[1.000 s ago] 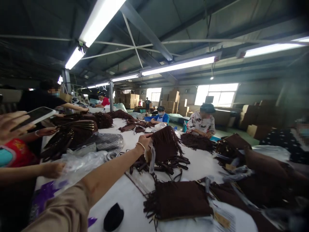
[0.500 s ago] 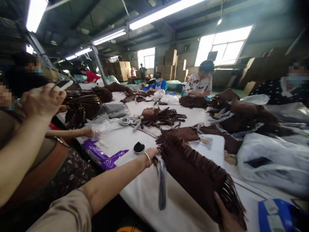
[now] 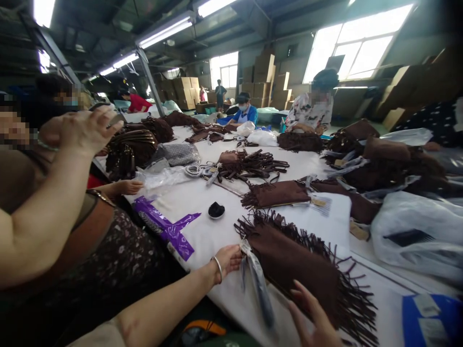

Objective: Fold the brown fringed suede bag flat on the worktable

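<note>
A brown fringed suede bag (image 3: 304,265) lies on the white table (image 3: 213,236) close in front of me. My left hand (image 3: 228,260), with a bangle on the wrist, grips the bag's near left corner where a grey strip (image 3: 258,284) hangs down. My right hand (image 3: 314,318) rests with fingers spread at the bag's near edge, touching the suede. A second fringed bag (image 3: 277,193) lies flat just beyond it.
A co-worker's raised arm and hand (image 3: 77,132) fill the left side. On the table are a purple plastic bag (image 3: 166,226), a small black item (image 3: 216,210), a strap pile (image 3: 249,166) and white plastic bags (image 3: 415,236). Other people sit along the far edge.
I carried the bag from the middle of the table toward me and laid it flat on the near edge. My right hand came up to its near side.
</note>
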Demonstrator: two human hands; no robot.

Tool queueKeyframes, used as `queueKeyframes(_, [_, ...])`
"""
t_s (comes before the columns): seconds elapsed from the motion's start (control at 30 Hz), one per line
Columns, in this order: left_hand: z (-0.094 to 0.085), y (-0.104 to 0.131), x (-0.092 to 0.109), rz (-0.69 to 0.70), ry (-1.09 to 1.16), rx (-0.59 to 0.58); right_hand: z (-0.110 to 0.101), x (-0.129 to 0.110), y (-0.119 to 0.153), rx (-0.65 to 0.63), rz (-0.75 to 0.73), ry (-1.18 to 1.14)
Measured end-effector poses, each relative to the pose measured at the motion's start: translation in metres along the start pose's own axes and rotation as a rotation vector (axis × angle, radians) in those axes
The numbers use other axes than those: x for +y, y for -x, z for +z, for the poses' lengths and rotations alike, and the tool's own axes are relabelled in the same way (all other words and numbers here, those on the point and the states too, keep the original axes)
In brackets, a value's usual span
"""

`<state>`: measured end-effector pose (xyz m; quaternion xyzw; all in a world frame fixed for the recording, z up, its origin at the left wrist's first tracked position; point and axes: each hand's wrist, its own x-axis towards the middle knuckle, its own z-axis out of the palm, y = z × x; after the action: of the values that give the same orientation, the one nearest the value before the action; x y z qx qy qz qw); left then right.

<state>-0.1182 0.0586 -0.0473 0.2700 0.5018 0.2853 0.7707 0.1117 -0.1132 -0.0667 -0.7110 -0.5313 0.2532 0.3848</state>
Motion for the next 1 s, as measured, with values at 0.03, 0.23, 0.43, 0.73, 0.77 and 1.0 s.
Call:
queueKeyframes(0.03, [0.000,0.003,-0.002,-0.002,0.010,-0.007,0.019,-0.016,-0.006,-0.086,-0.041,0.017])
queueKeyframes(0.23, [0.007,0.003,-0.008,-0.132,0.082,-0.069,0.030,-0.068,-0.049,-0.334,0.003,-0.076])
queueKeyframes(0.43, [-0.005,0.004,-0.006,-0.275,0.173,-0.277,-0.030,-0.081,-0.085,-0.560,0.345,-0.468])
queueKeyframes(0.73, [-0.033,0.016,0.026,0.137,-0.627,-0.269,-0.004,-0.102,-0.078,-0.476,0.403,-0.606])
queueKeyframes(0.77, [-0.033,0.016,0.027,0.191,-0.783,-0.252,-0.002,-0.105,-0.075,-0.503,0.342,-0.522])
queueKeyframes(1.0, [-0.047,-0.006,0.040,0.665,-1.562,-0.070,0.021,-0.095,-0.041,-0.578,0.085,-0.101])
